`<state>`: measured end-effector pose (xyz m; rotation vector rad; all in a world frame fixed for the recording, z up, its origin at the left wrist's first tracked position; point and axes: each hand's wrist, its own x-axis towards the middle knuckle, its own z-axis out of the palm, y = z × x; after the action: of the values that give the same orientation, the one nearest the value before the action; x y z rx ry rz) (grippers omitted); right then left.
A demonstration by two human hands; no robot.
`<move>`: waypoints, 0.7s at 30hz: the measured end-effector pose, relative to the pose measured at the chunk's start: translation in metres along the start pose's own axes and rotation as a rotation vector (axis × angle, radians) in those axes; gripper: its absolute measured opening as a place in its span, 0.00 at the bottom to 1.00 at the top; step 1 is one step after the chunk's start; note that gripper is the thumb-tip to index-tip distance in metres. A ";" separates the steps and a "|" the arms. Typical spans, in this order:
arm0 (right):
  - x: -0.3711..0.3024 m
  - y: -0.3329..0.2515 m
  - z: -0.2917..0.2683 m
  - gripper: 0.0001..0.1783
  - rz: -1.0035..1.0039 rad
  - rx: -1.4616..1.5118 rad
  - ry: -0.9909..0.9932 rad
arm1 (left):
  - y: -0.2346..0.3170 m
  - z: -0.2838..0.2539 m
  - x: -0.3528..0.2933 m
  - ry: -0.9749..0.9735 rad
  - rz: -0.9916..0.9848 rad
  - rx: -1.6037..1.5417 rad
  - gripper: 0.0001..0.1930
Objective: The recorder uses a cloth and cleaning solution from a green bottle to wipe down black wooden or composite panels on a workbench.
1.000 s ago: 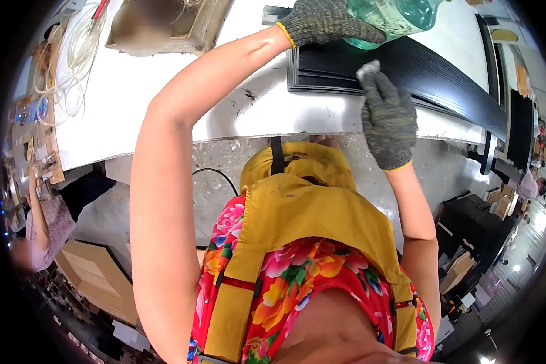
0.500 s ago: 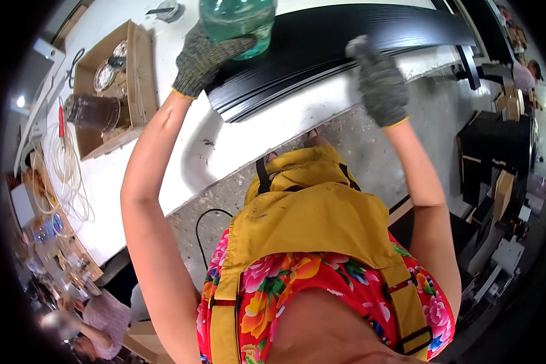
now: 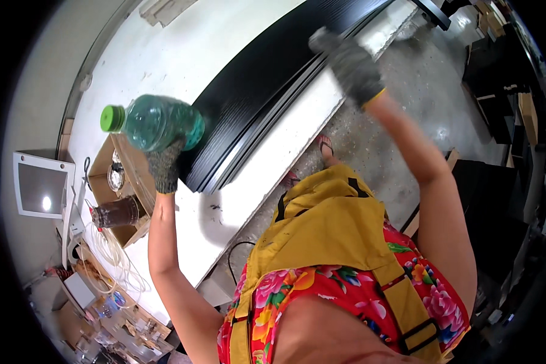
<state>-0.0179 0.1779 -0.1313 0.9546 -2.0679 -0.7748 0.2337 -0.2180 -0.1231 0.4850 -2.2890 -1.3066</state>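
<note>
My left hand (image 3: 164, 168), in a grey knitted glove with a yellow cuff, grips a clear green plastic bottle (image 3: 155, 123). The bottle lies tilted nearly sideways, its bright green cap to the left and some liquid inside. Beneath and beside it, a stack of long black boards (image 3: 255, 91) with visible grain lies across the white table (image 3: 191, 239). My right hand (image 3: 353, 68), gloved alike, is over the boards' near edge, farther right. Motion smears its fingers, and whether they hold anything is unclear.
Left of the boards stands an open cardboard box (image 3: 134, 235) with a dark brown container (image 3: 116, 213) and a foil-like dish (image 3: 116, 171). Coiled clear tubing (image 3: 112, 258) hangs near the table's left end. Dark panels (image 3: 491, 212) stand on the right.
The view has turned, so the boards slant more steeply. My left hand has tipped the bottle, bringing its cap into view at left. My right hand stays over the boards, still blurred.
</note>
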 end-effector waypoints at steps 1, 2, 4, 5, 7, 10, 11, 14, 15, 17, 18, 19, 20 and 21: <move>-0.009 0.035 0.055 0.32 0.141 0.385 0.221 | 0.006 0.003 0.004 -0.008 -0.034 0.045 0.28; 0.005 0.058 0.042 0.30 0.352 0.400 -0.382 | 0.005 0.002 0.001 -0.003 -0.090 0.101 0.27; -0.011 0.102 0.118 0.19 0.326 0.399 0.303 | 0.024 0.017 0.002 0.001 -0.032 -0.003 0.26; -0.006 0.091 0.114 0.19 0.152 0.049 0.076 | 0.022 0.017 -0.002 0.027 -0.020 0.098 0.25; 0.005 0.037 0.074 0.23 0.254 -0.936 0.228 | 0.033 0.026 -0.007 0.110 0.034 0.148 0.21; -0.007 -0.008 -0.008 0.30 0.028 0.440 0.217 | 0.013 0.057 -0.004 0.143 -0.025 -0.190 0.15; -0.002 -0.007 -0.029 0.37 0.032 0.862 -0.064 | 0.050 0.077 0.002 0.146 -0.090 -0.271 0.15; -0.004 0.020 0.035 0.38 0.089 1.012 0.282 | 0.040 0.093 0.018 0.046 0.363 0.417 0.20; -0.009 0.034 0.079 0.33 0.120 0.912 0.264 | 0.030 0.097 0.022 0.043 0.403 0.556 0.23; -0.024 0.087 0.167 0.32 0.242 0.452 0.012 | 0.056 0.124 0.035 0.033 0.292 0.403 0.24; -0.025 0.127 0.192 0.30 0.327 0.648 0.090 | 0.065 0.135 0.036 0.030 0.168 0.258 0.24; -0.021 0.159 0.226 0.28 0.413 0.694 -0.225 | 0.053 0.132 0.032 0.032 0.187 0.340 0.26; -0.019 0.181 0.233 0.25 0.533 0.724 -0.077 | 0.045 0.129 0.028 0.027 0.179 0.346 0.26; -0.020 0.181 0.254 0.24 0.523 0.776 0.031 | 0.042 0.127 0.029 -0.008 0.159 0.411 0.25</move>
<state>-0.2797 0.3477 -0.1454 0.7204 -2.4679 0.3447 0.1366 -0.1222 -0.1371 0.4172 -2.5505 -0.7636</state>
